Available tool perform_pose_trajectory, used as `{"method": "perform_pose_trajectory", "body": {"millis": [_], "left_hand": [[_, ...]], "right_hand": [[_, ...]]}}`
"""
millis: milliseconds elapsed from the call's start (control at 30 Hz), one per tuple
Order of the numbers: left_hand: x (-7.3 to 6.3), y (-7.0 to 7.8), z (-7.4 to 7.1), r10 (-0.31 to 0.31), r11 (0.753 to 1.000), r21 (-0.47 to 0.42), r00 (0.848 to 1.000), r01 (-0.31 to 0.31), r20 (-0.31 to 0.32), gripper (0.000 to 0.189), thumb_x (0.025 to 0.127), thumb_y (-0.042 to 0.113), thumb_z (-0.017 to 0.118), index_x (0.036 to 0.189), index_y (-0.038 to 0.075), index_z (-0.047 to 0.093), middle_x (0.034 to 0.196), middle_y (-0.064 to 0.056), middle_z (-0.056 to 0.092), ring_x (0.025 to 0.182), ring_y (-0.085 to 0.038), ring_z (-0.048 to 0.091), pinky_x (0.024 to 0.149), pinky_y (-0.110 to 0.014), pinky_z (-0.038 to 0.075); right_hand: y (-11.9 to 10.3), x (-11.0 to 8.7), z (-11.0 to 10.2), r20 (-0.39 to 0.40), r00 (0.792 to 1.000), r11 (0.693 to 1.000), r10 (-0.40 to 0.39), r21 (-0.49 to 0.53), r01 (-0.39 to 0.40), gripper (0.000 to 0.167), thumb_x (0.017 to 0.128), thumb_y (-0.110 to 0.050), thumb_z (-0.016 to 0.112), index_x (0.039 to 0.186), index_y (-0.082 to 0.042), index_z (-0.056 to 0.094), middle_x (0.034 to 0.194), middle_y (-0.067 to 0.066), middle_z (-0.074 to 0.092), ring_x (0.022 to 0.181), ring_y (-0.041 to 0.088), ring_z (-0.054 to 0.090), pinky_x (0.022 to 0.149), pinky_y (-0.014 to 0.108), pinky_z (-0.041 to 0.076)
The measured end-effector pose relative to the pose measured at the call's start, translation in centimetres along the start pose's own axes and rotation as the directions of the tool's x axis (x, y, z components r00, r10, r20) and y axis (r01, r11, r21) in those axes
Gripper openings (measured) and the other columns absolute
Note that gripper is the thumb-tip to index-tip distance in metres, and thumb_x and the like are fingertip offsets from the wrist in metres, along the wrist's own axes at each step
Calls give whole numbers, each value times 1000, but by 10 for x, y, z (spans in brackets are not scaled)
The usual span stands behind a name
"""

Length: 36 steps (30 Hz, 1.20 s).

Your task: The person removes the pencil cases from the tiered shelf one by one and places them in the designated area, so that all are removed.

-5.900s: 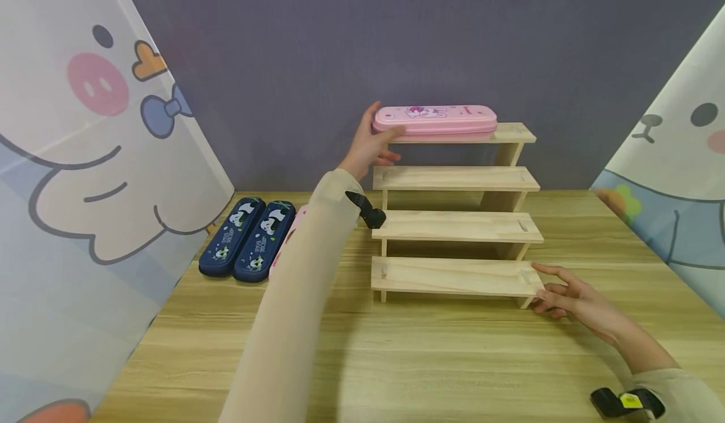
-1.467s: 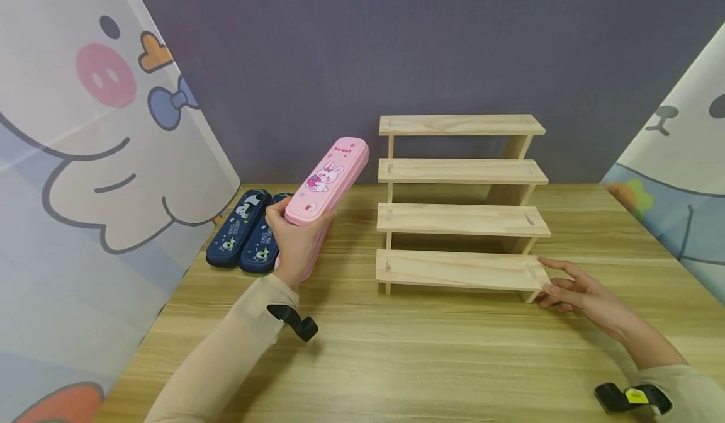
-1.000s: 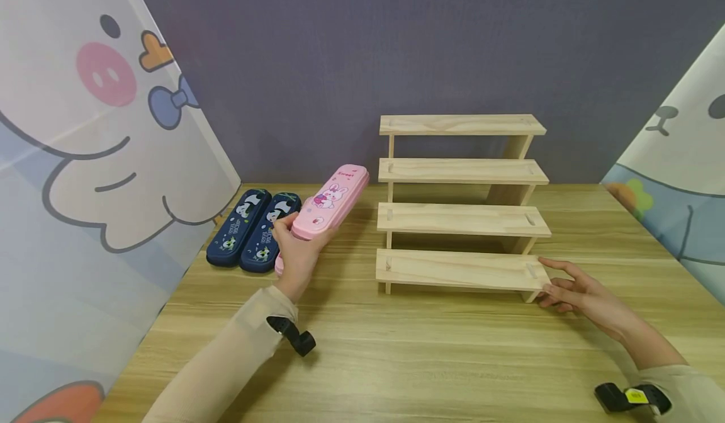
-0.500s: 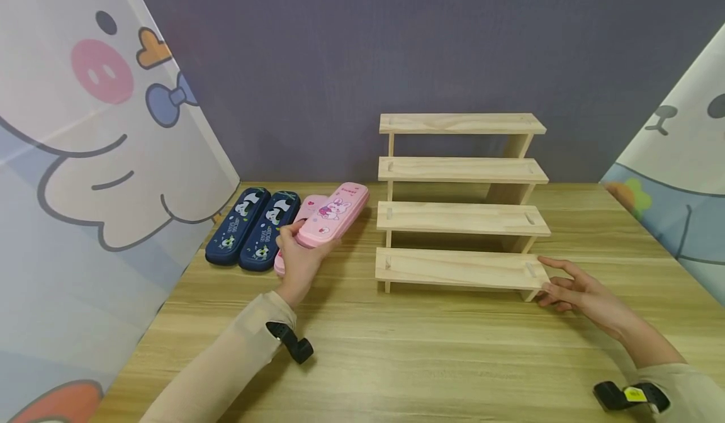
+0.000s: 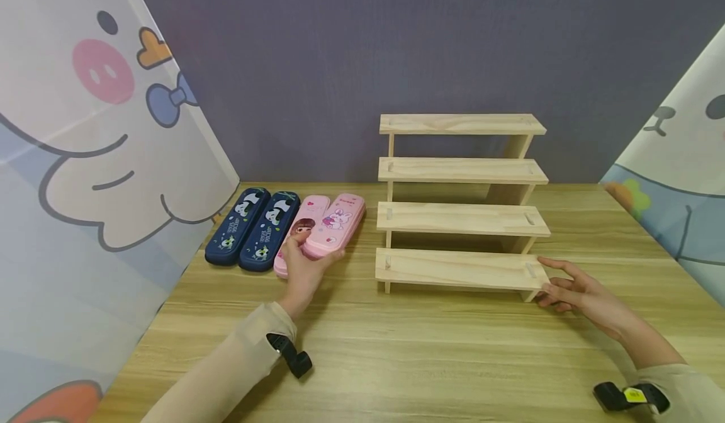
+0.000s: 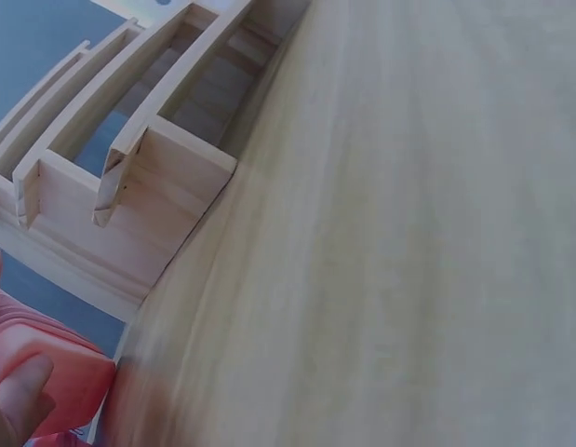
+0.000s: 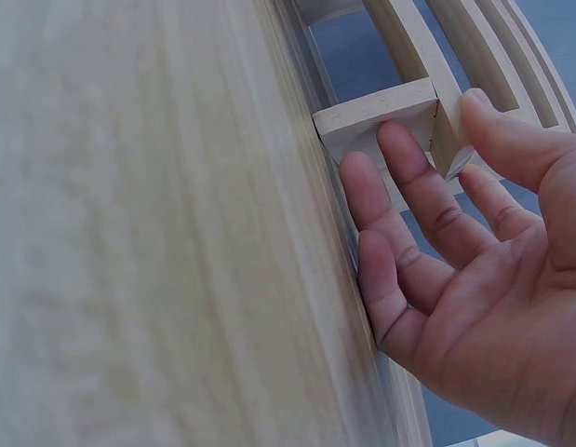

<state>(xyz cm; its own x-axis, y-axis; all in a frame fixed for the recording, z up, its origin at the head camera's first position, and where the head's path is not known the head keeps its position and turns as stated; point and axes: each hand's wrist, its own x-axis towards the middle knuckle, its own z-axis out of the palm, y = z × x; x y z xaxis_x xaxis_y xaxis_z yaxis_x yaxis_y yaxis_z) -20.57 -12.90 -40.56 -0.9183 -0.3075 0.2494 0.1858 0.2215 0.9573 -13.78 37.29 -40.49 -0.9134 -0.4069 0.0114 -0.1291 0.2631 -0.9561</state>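
Note:
In the head view my left hand (image 5: 304,275) holds the near end of a pink bunny pencil case (image 5: 342,218), thumb and fingers at its sides. The case is low over the table, slanted against a second pink pencil case (image 5: 311,208) with a girl's picture, partly hidden by the hand. Two navy panda pencil cases (image 5: 238,226) lie to the left. My right hand (image 5: 583,297) grips the right end of the lowest board of a stepped wooden shelf (image 5: 459,267). In the right wrist view its thumb and fingers lie about the board's end.
The shelf's upper boards (image 5: 461,124) rise in steps towards a dark grey back wall (image 5: 317,77). Printed cartoon panels (image 5: 51,240) border the wood-grain table (image 5: 442,360) on the left and right.
My left hand has taken the pink bunny pencil case off the shelf's top board, moved it left and lowered it beside the other pink case. The right hand stays at the shelf.

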Motion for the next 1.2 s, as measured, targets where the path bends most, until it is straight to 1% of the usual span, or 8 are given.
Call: {"method": "perform_pose_trajectory", "body": {"millis": [167, 267, 367, 433, 533, 600, 967, 1200], "left_hand": [[-7, -3, -2, 31, 999, -17, 999, -31, 26, 76, 67, -3, 89, 126, -7, 41, 130, -24, 38, 128, -35, 34, 112, -42, 25], [-13, -5, -4, 22, 999, -25, 998, -21, 63, 72, 69, -7, 85, 125, -9, 40, 129, -25, 38, 122, -35, 40, 106, -36, 34], [-17, -7, -5, -18, 998, -55, 993, 25, 113, 70, 72, -10, 81, 126, -8, 37, 129, -24, 33, 110, -29, 48, 91, -23, 46], [-19, -9, -5, -42, 994, -96, 989, 57, 144, 69, 75, -12, 79, 128, -7, 34, 129, -23, 28, 97, -23, 55, 73, -18, 54], [-20, -10, -6, -53, 986, -145, 982, 79, 179, 68, 79, -12, 76, 128, -5, 30, 129, -23, 23, 74, -17, 58, 51, -27, 57], [-21, -11, -7, -53, 986, -147, 979, 84, 198, 66, 82, -9, 75, 128, -4, 28, 128, -22, 21, 63, -17, 57, 44, -30, 55], [-30, -10, -16, -64, 990, -108, 967, 93, 247, 51, 89, -12, 64, 127, -5, 30, 130, -24, 20, 63, -23, 61, 47, -30, 57], [-29, -9, -18, -80, 989, -103, 963, 110, 256, 51, 89, -11, 64, 127, -5, 31, 132, -24, 17, 63, -20, 61, 48, -29, 57]], "right_hand": [[1, 0, 0, 1, 1000, 1000, -3, -8, 3, 61, 106, 0, 39, 146, -45, 35, 106, -2, 70, 92, 15, 68, 73, 28, 55], [1, 0, 0, -2, 1000, 1000, -1, -19, 1, 61, 106, 0, 40, 146, -46, 35, 106, -3, 70, 92, 15, 68, 73, 28, 55], [1, 0, 0, -8, 1000, 1000, 2, -27, -3, 61, 106, 0, 40, 146, -46, 35, 105, -4, 70, 92, 15, 68, 73, 29, 55], [1, 0, 0, -10, 1000, 1000, 6, -26, -6, 61, 106, -1, 40, 146, -47, 35, 105, -3, 70, 92, 15, 68, 73, 29, 55], [1, 0, 0, -13, 1000, 1000, 7, -21, -7, 61, 106, 0, 40, 145, -47, 36, 105, -3, 70, 91, 15, 68, 73, 28, 55], [1, 0, 0, -15, 1000, 1000, 4, -20, -4, 61, 106, 0, 40, 145, -47, 36, 106, -4, 70, 91, 15, 69, 73, 28, 55], [2, 0, 0, -4, 1000, 1000, -1, -11, 1, 63, 106, 1, 40, 147, -46, 34, 107, -4, 69, 93, 15, 68, 74, 28, 55], [2, 1, -1, -5, 1000, 1000, -1, 2, 1, 62, 106, 1, 40, 146, -47, 35, 106, -3, 69, 92, 15, 69, 74, 27, 55]]}}
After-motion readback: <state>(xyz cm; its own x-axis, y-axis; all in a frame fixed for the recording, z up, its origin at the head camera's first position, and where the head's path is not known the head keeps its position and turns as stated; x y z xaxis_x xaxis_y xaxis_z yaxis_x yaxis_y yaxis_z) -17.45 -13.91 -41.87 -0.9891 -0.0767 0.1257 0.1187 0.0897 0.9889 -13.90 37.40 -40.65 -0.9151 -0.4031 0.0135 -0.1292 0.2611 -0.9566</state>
